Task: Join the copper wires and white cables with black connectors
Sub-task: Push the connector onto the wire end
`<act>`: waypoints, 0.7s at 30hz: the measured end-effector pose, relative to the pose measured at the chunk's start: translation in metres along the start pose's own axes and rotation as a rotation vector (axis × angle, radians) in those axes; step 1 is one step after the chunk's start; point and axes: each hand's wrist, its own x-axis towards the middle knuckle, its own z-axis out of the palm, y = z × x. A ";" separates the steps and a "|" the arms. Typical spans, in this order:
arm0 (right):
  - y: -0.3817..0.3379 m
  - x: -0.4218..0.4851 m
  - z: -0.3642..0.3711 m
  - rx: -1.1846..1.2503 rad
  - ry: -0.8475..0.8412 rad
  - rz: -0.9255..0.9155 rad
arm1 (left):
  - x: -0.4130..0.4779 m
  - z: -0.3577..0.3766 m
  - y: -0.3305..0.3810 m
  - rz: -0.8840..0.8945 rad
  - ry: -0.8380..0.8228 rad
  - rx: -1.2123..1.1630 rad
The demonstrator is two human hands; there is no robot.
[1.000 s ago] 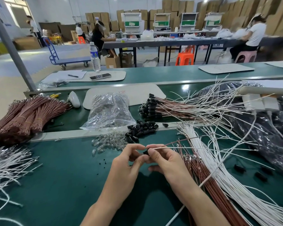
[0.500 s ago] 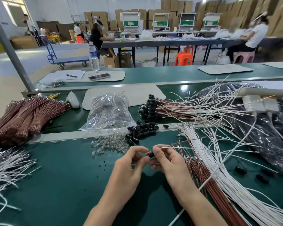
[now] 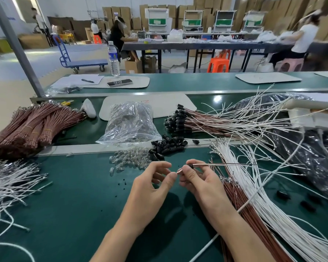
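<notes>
We see a small black connector (image 3: pixel 192 166) sitting on a thin copper wire (image 3: pixel 223 164), just above the green table (image 3: pixel 74 205) near its front edge. The wire's bright bare end pokes out to the left, and the rest trails right over the white cables (image 3: pixel 254 195). Our right hand (image 3: pixel 203 184) has its grip closed, pinching the connector between thumb and forefinger. Our left hand (image 3: pixel 151 184) curls loosely; its thumb seems to touch the bare end, but we cannot tell whether it pinches it. Spare connectors (image 3: pixel 167 146) are heaped just beyond.
</notes>
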 end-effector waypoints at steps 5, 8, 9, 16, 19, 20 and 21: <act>0.002 0.003 -0.001 0.025 0.019 0.001 | 0.000 -0.001 -0.002 0.006 -0.033 0.057; 0.003 0.002 -0.002 0.018 0.009 -0.004 | 0.001 0.000 -0.003 -0.020 -0.045 0.056; 0.002 0.002 -0.002 0.014 0.005 -0.009 | 0.001 0.000 -0.004 -0.029 -0.047 0.053; 0.001 0.000 0.000 -0.037 -0.009 -0.030 | 0.000 0.000 -0.006 -0.018 -0.065 0.087; -0.001 -0.001 0.001 -0.023 0.001 -0.024 | -0.001 0.001 -0.006 -0.015 -0.049 0.087; -0.001 -0.001 0.001 -0.004 0.007 -0.018 | -0.001 0.001 -0.006 -0.013 -0.042 0.087; -0.002 -0.001 0.001 0.016 0.016 -0.011 | -0.002 0.001 -0.006 -0.014 -0.032 0.087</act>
